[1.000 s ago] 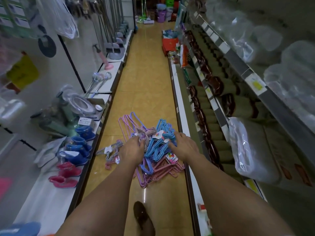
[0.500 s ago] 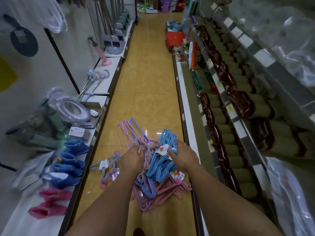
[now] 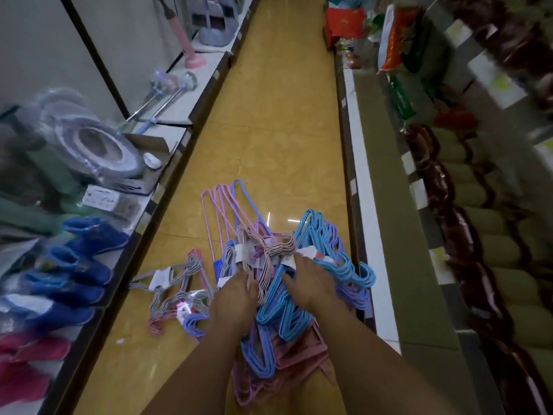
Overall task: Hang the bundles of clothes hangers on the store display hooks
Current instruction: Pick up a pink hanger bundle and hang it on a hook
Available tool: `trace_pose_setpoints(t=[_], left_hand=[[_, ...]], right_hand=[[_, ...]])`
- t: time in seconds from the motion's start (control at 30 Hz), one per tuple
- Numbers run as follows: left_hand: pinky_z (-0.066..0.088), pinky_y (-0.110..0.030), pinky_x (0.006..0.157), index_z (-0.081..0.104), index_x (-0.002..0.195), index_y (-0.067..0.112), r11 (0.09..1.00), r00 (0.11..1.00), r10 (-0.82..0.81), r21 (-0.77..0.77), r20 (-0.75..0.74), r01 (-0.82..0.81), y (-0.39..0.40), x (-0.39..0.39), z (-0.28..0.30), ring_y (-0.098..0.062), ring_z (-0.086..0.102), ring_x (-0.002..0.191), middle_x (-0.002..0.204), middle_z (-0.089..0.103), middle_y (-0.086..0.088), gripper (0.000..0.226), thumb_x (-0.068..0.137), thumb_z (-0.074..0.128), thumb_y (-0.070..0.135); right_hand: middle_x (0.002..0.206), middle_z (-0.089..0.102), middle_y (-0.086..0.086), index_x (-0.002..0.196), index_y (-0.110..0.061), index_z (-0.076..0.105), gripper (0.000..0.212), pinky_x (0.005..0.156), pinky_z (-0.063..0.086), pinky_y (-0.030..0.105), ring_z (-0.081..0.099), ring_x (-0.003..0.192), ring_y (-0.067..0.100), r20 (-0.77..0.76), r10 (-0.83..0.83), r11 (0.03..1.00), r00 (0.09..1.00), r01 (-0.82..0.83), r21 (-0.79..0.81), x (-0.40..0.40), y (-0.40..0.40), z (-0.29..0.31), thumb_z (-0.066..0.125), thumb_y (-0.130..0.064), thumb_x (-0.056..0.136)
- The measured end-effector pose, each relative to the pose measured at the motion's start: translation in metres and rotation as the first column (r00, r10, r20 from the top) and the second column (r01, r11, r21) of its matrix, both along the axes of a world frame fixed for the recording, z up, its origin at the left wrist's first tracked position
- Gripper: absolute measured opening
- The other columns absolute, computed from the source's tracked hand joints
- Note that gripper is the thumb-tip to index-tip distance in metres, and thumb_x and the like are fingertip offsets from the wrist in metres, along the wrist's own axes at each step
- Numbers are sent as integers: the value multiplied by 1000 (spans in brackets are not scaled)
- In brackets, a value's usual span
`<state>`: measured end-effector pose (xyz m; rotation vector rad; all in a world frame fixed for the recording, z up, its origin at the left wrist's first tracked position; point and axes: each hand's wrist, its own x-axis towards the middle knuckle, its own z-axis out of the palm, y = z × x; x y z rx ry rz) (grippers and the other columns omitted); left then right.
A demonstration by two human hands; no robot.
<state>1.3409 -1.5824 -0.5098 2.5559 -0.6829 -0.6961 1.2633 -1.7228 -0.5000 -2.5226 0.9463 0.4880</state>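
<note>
The person is gathering stock, the opening step of the task: both hands are reaching down into a pile of clothes-hanger bundles (image 3: pixel 287 298) lying on the yellow tiled aisle floor (image 3: pixel 269 139), between the low left shelf (image 3: pixel 167 136) and the right shelving (image 3: pixel 374 265). The left hand (image 3: pixel 235 301) is grasping a striped grey-pink bundle (image 3: pixel 263 256) by its paper band, its grip clenched on the wires. The right hand (image 3: pixel 311 286) is curling its fingers into the light blue bundle (image 3: pixel 326 259). 2 more banded bundles (image 3: pixel 173 283) are lying loose on the floor just left of the pile. No display hooks are showing in this view. The next move is likely calling for lifting the held bundles free without snagging neighbouring wires, then finding a hook.
</note>
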Motion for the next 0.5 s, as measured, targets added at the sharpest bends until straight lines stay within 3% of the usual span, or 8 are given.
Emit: trace_pose_setpoints(t=[0.27,0.37,0.43,0.5], left_hand=[[43,-37,97,41,140,13,999,999,39,-3,-14,-39,-42,29,-202,-27,49,123,138,50,-9,41,100,36,20],[41,-38,96,43,138,10,993,996,80,-89,-25,-82,-60,42,-241,-29,48,123,137,51,-11,41,99,39,23],[43,-39,93,45,136,10,988,995,99,-119,-6,-99,-73,54,-260,-31,50,120,134,53,-12,41,99,40,27],[44,-37,88,51,130,10,985,994,109,-135,2,-108,-86,64,-270,-32,53,115,128,57,-13,38,100,38,28]], right_hand=[[145,37,13,141,-12,31,50,95,39,44,42,126,32,52,-10,999,999,8,47,49,-36,-172,32,-42,101],[128,53,16,135,-14,35,45,81,43,41,54,110,34,50,-26,997,998,22,77,69,-40,-218,31,-43,101],[125,56,17,139,-13,32,49,80,43,41,56,109,35,22,-21,996,1000,19,92,80,-41,-239,29,-44,101],[124,56,18,131,-10,39,47,83,42,41,55,110,35,24,-19,995,1000,16,99,88,-42,-253,27,-44,102]])
